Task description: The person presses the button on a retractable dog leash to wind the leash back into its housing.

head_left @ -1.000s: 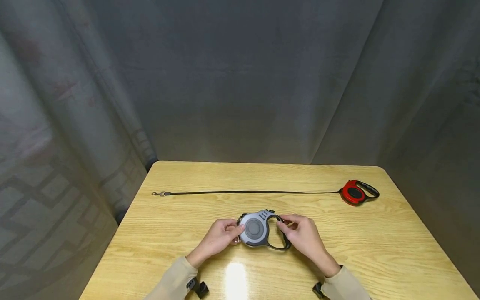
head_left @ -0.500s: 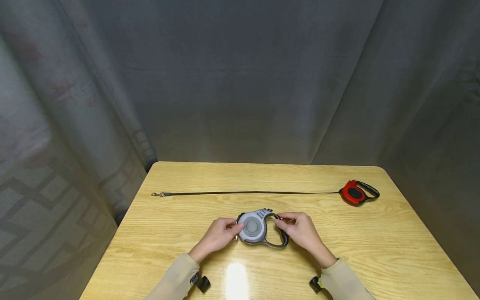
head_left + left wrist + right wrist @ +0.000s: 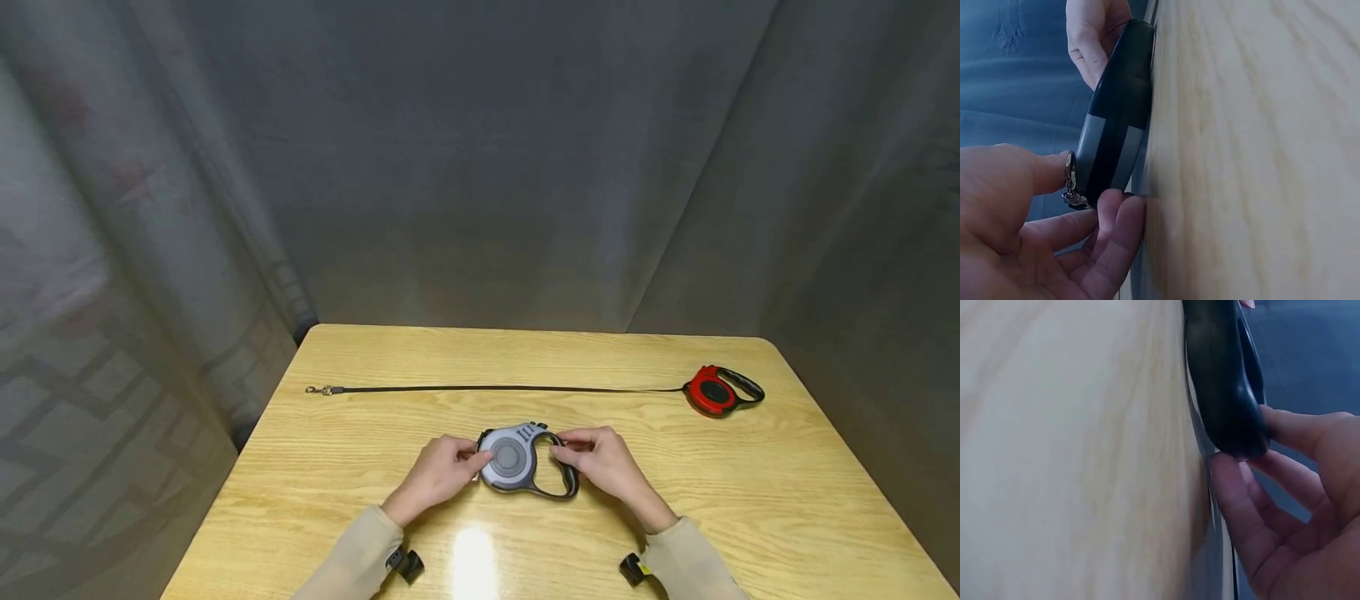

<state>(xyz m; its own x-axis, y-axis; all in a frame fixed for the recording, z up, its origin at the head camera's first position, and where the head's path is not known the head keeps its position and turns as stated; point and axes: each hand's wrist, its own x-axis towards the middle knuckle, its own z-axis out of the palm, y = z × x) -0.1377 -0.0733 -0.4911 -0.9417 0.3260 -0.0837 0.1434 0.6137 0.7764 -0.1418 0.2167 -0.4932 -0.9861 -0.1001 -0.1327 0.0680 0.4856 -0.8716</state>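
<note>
A grey and black retractable dog leash (image 3: 508, 457) is between both hands, low over the front middle of the table. My left hand (image 3: 441, 472) pinches its rounded case end, thumb on the upper face and fingers beneath. In the left wrist view a metal clip (image 3: 1071, 187) hangs by the thumb at that end of the case. My right hand (image 3: 604, 463) pinches the black loop handle (image 3: 1229, 394) between thumb and fingers. Farther back, a red retractable dog leash (image 3: 711, 392) lies at the right, its black strap (image 3: 480, 387) drawn out straight leftward to a metal snap hook (image 3: 318, 390).
The wooden table (image 3: 360, 350) has rounded far corners. Grey curtains (image 3: 465, 167) hang behind it and at both sides. A bright light reflection shows on the tabletop near the front, between the forearms.
The grey leash and both hands have shifted only slightly, keeping the same grips. The red leash appears slightly lower and farther right, along with a small shift of the whole head view.
</note>
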